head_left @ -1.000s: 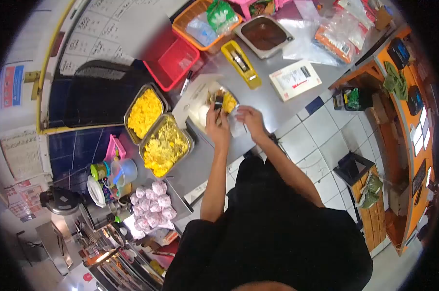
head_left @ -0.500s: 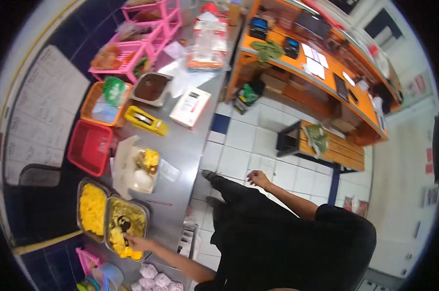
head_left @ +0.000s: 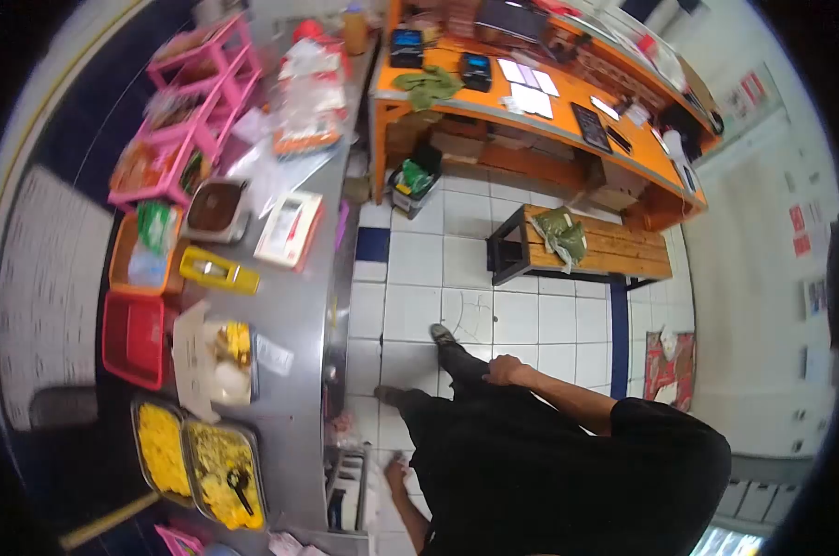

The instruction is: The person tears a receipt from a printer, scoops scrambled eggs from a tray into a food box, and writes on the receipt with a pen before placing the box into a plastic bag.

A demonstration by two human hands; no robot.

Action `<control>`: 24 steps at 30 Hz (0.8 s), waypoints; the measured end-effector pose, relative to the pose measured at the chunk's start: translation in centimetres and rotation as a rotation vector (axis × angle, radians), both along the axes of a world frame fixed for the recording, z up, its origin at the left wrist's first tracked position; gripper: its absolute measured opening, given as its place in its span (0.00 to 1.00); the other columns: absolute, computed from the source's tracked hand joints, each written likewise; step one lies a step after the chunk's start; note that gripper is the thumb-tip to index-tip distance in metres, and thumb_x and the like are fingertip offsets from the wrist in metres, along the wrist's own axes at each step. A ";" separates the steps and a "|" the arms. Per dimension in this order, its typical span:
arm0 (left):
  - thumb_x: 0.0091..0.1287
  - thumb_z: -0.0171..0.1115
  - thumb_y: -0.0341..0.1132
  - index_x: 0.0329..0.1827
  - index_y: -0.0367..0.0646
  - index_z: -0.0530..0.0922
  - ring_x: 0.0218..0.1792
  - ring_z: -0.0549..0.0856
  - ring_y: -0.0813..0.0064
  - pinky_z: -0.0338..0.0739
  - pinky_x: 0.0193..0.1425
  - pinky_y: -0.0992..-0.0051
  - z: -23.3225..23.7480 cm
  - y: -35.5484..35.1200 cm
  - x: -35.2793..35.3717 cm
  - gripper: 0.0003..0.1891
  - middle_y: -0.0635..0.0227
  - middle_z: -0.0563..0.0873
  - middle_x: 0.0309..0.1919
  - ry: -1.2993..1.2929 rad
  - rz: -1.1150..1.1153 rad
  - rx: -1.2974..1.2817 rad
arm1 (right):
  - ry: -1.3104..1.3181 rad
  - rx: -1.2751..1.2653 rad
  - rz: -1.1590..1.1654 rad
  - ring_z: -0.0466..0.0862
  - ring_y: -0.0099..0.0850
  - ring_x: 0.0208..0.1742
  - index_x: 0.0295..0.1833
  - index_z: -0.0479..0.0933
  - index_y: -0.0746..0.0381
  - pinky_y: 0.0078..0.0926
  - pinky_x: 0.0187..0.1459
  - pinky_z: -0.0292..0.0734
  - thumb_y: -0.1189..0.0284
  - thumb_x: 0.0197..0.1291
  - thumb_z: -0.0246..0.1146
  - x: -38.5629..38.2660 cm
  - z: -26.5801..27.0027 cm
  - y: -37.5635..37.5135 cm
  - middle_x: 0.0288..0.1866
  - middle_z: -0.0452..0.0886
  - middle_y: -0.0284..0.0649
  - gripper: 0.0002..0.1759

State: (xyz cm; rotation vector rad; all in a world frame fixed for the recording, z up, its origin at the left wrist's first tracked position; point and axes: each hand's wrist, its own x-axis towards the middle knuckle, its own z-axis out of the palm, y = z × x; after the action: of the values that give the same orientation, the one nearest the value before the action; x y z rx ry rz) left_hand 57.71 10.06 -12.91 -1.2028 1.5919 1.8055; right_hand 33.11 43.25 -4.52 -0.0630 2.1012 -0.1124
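Observation:
My left hand [head_left: 396, 472] hangs low beside the counter's near edge, over the floor. Its fingers are small and partly blurred, and I see nothing held in it. In front of my thigh is my right hand [head_left: 506, 370], fingers curled loosely closed, with no object showing. A black serving spoon [head_left: 239, 484] rests in a metal tray of yellow shredded food [head_left: 220, 454], its handle pointing toward the counter edge. Alongside stands a second tray of yellow food [head_left: 163, 448]. An open paper food box [head_left: 193, 357] contains rice [head_left: 233, 381] and yellow topping [head_left: 238, 339].
On the steel counter [head_left: 294, 408] are a red basket [head_left: 134, 339], a yellow tool [head_left: 218, 270], a white box [head_left: 290, 228], a dark-sauce container [head_left: 216, 208] and pink racks [head_left: 192, 153]. Beyond the tiled floor are a wooden bench [head_left: 614, 250] and an orange desk [head_left: 554, 125].
My left hand has let go of the serving spoon and drawn back from the tray to my side. My right hand has come in against my thigh. The view has shifted.

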 end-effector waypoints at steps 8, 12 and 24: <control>0.74 0.52 0.44 0.64 0.48 0.78 0.50 0.85 0.66 0.82 0.42 0.67 -2.2 9.0 -6.1 0.21 0.61 0.83 0.58 -0.230 -0.134 0.312 | 0.003 -0.017 -0.159 0.87 0.48 0.54 0.45 0.86 0.64 0.46 0.54 0.83 0.61 0.55 0.67 -0.1 -4.1 12.7 0.50 0.87 0.52 0.19; 0.74 0.52 0.45 0.63 0.49 0.79 0.47 0.85 0.66 0.82 0.42 0.66 -1.4 13.5 -9.9 0.20 0.62 0.84 0.57 -0.275 -0.152 0.335 | 0.033 -0.212 -0.290 0.89 0.48 0.39 0.43 0.87 0.61 0.43 0.45 0.84 0.61 0.53 0.66 -2.0 -7.4 23.3 0.38 0.89 0.49 0.18; 0.74 0.52 0.52 0.59 0.52 0.79 0.42 0.82 0.67 0.79 0.49 0.61 -0.2 22.6 -22.2 0.20 0.62 0.84 0.53 -0.162 0.149 0.248 | -0.149 -0.579 -0.864 0.72 0.24 0.28 0.30 0.81 0.70 0.30 0.31 0.67 0.44 0.68 0.62 -9.9 -7.4 31.8 0.24 0.78 0.34 0.34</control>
State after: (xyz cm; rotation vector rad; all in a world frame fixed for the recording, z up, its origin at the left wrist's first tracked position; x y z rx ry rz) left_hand 35.55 32.66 -13.08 -1.3400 1.1775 1.8781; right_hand 23.21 75.06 -11.88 0.4953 1.7520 -1.1935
